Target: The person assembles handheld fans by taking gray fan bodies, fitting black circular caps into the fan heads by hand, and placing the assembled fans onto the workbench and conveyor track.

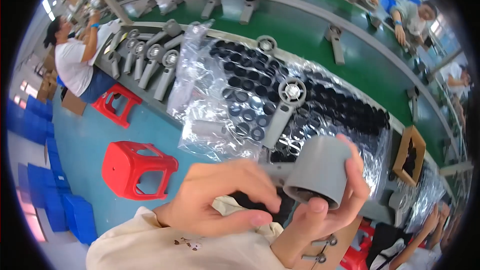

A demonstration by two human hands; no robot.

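Housing (322, 162) sits in the right hand, (325, 222) fingers wrapped around its right side and thumb at the rim of its open end, which tips toward the wearer. Left of the housing, the left hand (215, 197) hangs loosely curled, thumb and forefinger apart, nothing visible between them. Good handling probably calls for a steady grip, the thumb clear of the opening, and care not to sweep the rings (370, 115) beyond the housing.
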